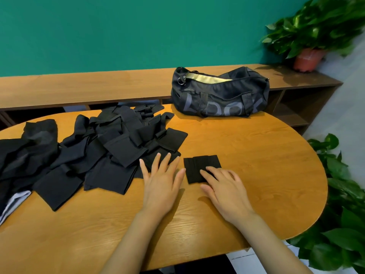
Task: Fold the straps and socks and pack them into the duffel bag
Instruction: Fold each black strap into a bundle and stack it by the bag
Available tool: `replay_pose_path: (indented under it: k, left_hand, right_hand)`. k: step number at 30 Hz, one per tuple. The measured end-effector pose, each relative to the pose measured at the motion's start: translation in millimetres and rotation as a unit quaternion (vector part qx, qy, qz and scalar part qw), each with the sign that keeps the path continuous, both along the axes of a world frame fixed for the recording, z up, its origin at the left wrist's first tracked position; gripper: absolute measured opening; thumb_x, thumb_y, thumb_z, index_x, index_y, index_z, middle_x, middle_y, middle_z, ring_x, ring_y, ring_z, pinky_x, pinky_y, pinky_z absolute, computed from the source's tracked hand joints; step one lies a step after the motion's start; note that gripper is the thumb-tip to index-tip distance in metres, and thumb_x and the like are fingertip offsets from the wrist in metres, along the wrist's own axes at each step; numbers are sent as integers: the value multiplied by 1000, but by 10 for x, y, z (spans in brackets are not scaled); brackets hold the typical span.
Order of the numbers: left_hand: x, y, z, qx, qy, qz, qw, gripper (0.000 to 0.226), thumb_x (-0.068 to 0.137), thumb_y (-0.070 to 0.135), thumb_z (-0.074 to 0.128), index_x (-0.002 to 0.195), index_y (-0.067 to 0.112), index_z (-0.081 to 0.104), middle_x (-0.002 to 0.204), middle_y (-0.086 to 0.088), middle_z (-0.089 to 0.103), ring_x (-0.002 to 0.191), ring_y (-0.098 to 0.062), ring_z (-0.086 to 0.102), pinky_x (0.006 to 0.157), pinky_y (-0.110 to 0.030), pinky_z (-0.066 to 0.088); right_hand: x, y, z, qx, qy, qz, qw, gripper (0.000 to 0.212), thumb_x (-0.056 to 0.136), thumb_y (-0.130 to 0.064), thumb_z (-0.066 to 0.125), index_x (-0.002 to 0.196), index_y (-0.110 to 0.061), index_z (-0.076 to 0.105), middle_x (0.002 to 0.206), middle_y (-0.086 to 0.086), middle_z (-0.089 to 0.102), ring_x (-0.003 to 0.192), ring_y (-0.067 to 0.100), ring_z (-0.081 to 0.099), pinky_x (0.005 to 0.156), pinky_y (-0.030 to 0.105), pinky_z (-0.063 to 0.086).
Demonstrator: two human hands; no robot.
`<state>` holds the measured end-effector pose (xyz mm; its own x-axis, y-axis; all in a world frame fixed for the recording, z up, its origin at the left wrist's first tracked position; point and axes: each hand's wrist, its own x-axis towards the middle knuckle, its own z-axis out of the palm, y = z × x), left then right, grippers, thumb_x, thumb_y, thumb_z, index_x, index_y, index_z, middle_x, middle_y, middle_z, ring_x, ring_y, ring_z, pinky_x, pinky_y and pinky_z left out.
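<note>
A small folded black strap (199, 165) lies flat on the oval wooden table (256, 155). My right hand (223, 186) rests on its near edge with straight fingers. My left hand (162, 180) lies flat and spread beside it, fingertips touching the edge of a big pile of black straps and socks (94, 147) that covers the table's left half. The dark duffel bag (219, 91) stands at the table's far side, its top zip open and a pale lining showing.
A wooden shelf unit (98, 86) runs along the green wall behind the table. A potted plant (314, 32) stands on its right end, and more leafy plants (343, 194) crowd the table's right edge. A white cloth (13, 200) pokes out at far left.
</note>
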<state>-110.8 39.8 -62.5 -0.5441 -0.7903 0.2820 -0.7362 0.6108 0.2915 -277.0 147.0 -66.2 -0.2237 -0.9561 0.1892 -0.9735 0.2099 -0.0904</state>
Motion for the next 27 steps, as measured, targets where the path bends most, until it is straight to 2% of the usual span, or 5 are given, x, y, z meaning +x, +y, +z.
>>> replay_pose_path:
  k: [2, 5, 10, 20, 27]
  left_hand:
    - [-49, -134, 2, -16, -18, 4, 1000, 82, 89, 65, -11, 148, 32, 36, 156, 4, 32, 150, -21, 7, 110, -49, -28]
    - [-111, -302, -43, -30, -39, 1, 999, 90, 89, 66, -16, 144, 28, 45, 152, 0, 39, 148, -26, 17, 111, -52, -24]
    - [-139, -434, -200, -13, -69, 7, 997, 71, 100, 57, 4, 134, 26, 58, 140, 0, 55, 138, -28, 40, 113, -58, -7]
    - [-121, -462, -276, -26, -49, 14, 998, 61, 102, 54, 12, 135, 29, 56, 141, 3, 53, 138, -23, 41, 114, -56, -6]
    - [-115, -405, -227, -16, -59, 20, 998, 66, 101, 55, 7, 136, 27, 55, 144, 2, 50, 140, -24, 38, 114, -57, -6]
  right_hand:
    - [-194, -179, 55, 39, -8, -44, 998, 84, 90, -66, -9, 147, -30, 40, 153, -9, 39, 140, 13, 34, 115, 39, 20]
    - [-662, -483, 98, 93, -27, -115, 989, 68, 98, -62, 8, 154, -27, 23, 161, -6, 20, 148, 15, 16, 120, 48, 8]
    - [-1360, -900, 214, 163, -71, -190, 966, 67, 99, -61, 11, 156, -25, 12, 164, -4, 5, 150, 19, 4, 118, 57, 2]
    - [-1823, -1241, 201, 127, -122, -179, 968, 62, 102, -54, 26, 155, -23, 19, 164, -3, 9, 150, 20, 3, 117, 61, 2]
    - [-1239, -1213, 202, 48, -93, -80, 991, 57, 102, -49, 31, 153, -23, 25, 162, -5, 16, 150, 16, 4, 120, 52, 5]
